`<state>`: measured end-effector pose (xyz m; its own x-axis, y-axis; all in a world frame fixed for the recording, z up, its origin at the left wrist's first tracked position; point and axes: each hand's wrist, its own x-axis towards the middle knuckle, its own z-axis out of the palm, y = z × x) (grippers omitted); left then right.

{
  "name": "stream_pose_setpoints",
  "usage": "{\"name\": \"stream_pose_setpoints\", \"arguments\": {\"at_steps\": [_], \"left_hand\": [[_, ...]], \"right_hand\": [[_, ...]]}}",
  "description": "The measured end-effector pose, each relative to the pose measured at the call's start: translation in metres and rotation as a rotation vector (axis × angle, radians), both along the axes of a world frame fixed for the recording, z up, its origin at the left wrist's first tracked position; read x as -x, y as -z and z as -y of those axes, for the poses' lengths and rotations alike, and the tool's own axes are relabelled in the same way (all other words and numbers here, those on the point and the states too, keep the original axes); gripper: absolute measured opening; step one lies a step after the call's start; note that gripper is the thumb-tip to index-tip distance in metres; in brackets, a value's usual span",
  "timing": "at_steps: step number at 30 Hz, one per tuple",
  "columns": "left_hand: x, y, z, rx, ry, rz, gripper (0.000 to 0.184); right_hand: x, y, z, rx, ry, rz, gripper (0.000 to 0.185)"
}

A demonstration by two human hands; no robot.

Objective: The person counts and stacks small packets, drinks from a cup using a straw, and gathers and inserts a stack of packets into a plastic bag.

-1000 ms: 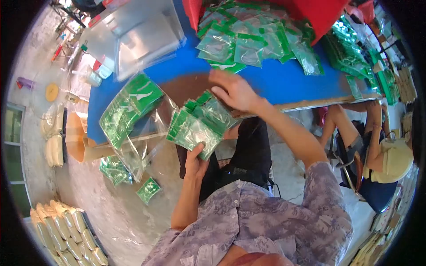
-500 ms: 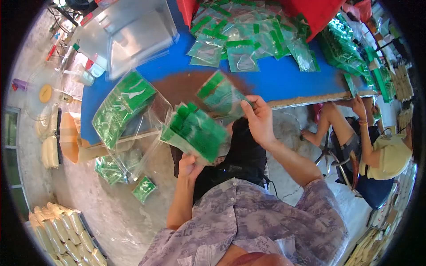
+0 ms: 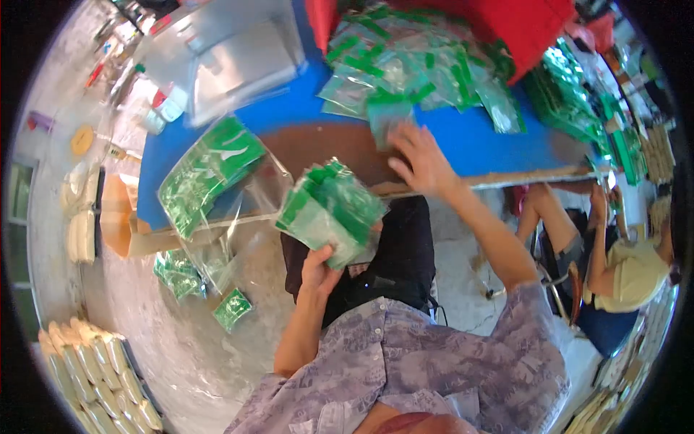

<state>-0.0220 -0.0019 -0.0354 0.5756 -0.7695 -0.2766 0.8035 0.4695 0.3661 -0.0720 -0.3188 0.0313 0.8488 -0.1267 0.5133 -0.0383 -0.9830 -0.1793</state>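
My left hand (image 3: 318,271) is closed around the lower edge of a stack of green and clear packets (image 3: 334,210), fanned out over my lap. Over the blue table (image 3: 289,112), my right hand (image 3: 423,155) is blurred, its fingers spread at the lower edge of a clear packet with a green top (image 3: 390,119). Whether the fingers touch that packet is unclear. Behind it lies a pile of similar packets (image 3: 434,61). A large clear bag with green packets (image 3: 213,166) hangs over the table edge, left of the stack.
Clear plastic sheets (image 3: 246,61) lie at the back left, and red material (image 3: 520,32) borders the pile. Green packets (image 3: 233,309) are on the floor. Beige packs (image 3: 101,372) are stacked at the lower left. Another person (image 3: 625,275) sits at the right.
My right hand has moved from beside the stack up toward the pile. The single packet it held half a second ago is no longer above the stack. The left hand still holds the stack.
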Motion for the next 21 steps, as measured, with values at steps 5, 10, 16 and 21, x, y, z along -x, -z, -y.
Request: {"name": "stream_pose_setpoints", "arguments": {"at_steps": [5,10,16,21], "left_hand": [[-0.004,0.005,0.011,-0.011,-0.048,-0.080,0.076],[-0.005,-0.001,0.006,-0.014,-0.006,-0.066,0.078],[-0.004,-0.008,-0.013,0.014,-0.118,0.017,0.076],[-0.007,0.003,-0.005,-0.131,-0.145,-0.004,0.076]], "right_hand": [[-0.006,-0.019,-0.047,-0.627,-0.329,-0.399,0.033],[-0.120,-0.002,-0.005,-0.161,-0.009,0.182,0.045],[-0.076,0.000,-0.026,-0.212,-0.460,-0.041,0.034],[-0.098,-0.021,-0.034,-0.458,-0.306,-0.080,0.034]]}}
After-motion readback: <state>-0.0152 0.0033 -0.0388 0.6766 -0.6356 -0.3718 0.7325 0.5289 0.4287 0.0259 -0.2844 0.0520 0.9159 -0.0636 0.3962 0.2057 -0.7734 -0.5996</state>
